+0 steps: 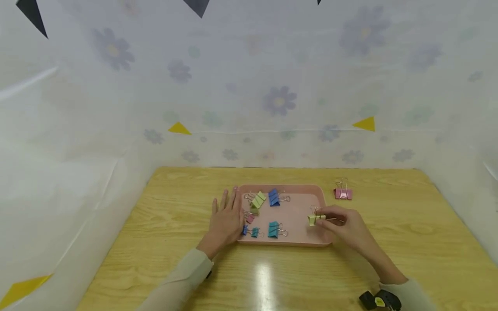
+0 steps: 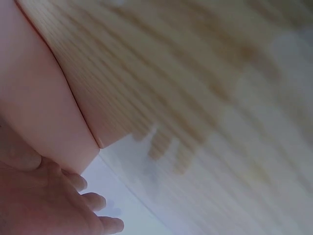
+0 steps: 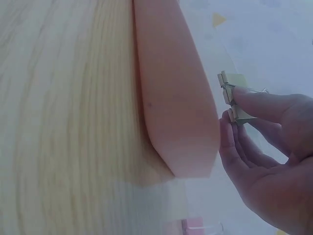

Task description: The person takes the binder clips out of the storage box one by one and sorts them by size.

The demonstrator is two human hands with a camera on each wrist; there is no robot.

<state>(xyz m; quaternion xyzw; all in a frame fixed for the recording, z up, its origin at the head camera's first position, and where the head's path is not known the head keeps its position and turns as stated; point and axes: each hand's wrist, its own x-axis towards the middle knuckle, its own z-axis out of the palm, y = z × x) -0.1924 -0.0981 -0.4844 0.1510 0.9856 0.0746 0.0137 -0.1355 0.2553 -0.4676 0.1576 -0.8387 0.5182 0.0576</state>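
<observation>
My right hand (image 1: 348,226) pinches a yellow-green binder clip (image 1: 312,220) between thumb and fingers, over the right side of a pink tray (image 1: 299,209). The same clip (image 3: 234,95) shows in the right wrist view above the tray's wall. With fingers straight, my left hand (image 1: 227,220) rests against the tray's left end. Inside the tray lie a blue binder clip (image 1: 274,198), a teal one (image 1: 274,230) and another yellow-green one (image 1: 258,200). Close by the left hand are a small pink clip (image 1: 250,218), a small blue one (image 1: 245,230) and a small teal one (image 1: 254,232).
A larger pink binder clip (image 1: 343,193) stands on the wooden table (image 1: 408,224), behind the right hand and outside the tray. A pale flowered sheet (image 1: 241,108) hangs along the back and sides of the table.
</observation>
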